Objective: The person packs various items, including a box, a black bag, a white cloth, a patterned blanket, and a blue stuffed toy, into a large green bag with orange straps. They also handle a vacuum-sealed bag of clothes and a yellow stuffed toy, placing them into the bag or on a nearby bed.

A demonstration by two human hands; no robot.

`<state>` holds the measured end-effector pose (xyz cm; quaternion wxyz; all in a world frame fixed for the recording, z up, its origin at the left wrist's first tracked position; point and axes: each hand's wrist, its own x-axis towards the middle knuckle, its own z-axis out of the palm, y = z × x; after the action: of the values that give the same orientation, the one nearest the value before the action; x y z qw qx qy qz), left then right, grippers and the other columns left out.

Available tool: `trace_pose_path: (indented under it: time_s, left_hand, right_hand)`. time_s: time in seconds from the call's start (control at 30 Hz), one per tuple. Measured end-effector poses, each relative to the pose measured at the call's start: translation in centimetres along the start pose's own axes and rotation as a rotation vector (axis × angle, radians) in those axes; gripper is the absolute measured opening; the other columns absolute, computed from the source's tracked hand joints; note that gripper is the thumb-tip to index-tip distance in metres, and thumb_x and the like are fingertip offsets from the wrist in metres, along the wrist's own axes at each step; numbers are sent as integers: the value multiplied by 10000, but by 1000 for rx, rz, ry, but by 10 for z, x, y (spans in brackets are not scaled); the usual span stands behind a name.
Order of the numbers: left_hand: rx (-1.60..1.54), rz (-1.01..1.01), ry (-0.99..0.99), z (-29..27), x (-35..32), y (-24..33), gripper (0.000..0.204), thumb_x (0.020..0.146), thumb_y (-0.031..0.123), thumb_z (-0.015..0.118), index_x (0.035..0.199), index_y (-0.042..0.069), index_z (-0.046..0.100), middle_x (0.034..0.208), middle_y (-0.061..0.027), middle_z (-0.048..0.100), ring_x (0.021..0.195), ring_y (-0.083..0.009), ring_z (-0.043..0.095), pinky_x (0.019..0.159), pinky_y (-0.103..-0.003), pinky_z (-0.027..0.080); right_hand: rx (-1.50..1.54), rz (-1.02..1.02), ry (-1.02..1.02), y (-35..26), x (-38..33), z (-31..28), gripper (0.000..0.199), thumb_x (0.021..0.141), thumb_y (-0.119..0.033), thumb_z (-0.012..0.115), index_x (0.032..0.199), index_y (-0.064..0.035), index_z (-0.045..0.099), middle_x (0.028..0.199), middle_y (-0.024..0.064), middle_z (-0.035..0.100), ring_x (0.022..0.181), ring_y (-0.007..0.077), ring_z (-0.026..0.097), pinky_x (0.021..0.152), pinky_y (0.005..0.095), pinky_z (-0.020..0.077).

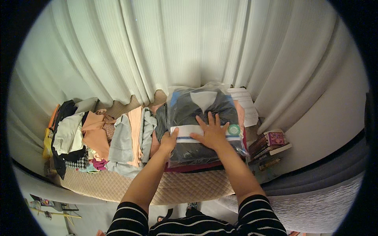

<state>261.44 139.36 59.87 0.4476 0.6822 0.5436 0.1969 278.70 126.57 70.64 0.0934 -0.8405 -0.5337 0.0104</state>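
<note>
A clear plastic bag (197, 151) holds a folded dark garment with a light grey collar area, blue shoulders and a white band with a blue stripe; a round green sticker (234, 129) is on its right side. The bag lies on a pile of folded clothes. My left hand (168, 142) grips its left edge, thumb on top and the other fingers mostly hidden at the side. Fingers spread, my right hand (212, 131) rests flat on the middle of the bag.
Left of the bag lie folded grey clothes (122, 145), an orange garment (95, 131) and a white garment (69, 135), all on a beige quilted cover (189, 187). Books (262, 145) and white paper (245, 104) are at the right. White curtains (189, 43) hang behind.
</note>
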Motion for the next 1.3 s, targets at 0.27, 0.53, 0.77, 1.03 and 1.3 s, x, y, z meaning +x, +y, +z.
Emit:
trace_pose_path:
  time_s: [0.27,0.53,0.77,1.03,1.3]
  left_hand:
    - [-163,315,48,-15,-73,24,792,820,431,645,1327,-89,328,1276,-274,466,1161,-382,481,988,-383,367]
    - [-83,769,6,-136,-189,-94,798,825,326,664,1421,22,230,1402,-229,343,1190,-333,458,978,-377,384]
    - [-376,61,209,-309,-350,-294,641,862,287,644,1392,128,319,1210,-159,546,914,-229,634,756,-321,516]
    - [-534,-143,863,-425,-471,-449,281,870,182,627,1101,31,576,858,-71,650,744,-145,609,700,-293,507]
    - [-761,-245,1079,-564,-519,-575,265,908,162,599,1105,-14,577,883,-28,632,804,-90,574,738,-232,471]
  right_hand:
    - [-29,47,-90,-8,10,13,773,782,-726,418,1426,-313,304,1522,129,155,1397,369,115,1002,721,40]
    - [-99,-238,265,-173,-103,57,533,857,-443,539,1320,-189,465,1442,181,303,1328,405,261,996,684,164]
    - [500,-1057,94,-401,-239,88,481,818,-299,603,1201,-24,508,1369,269,351,1277,444,320,1024,646,180]
    - [369,-1555,-230,-610,-307,152,557,748,-234,656,1220,7,484,1327,268,380,1222,438,376,1044,620,169]
    - [516,-1860,-388,-852,-323,221,514,734,-172,667,1191,9,517,1292,239,437,1128,394,485,1000,551,317]
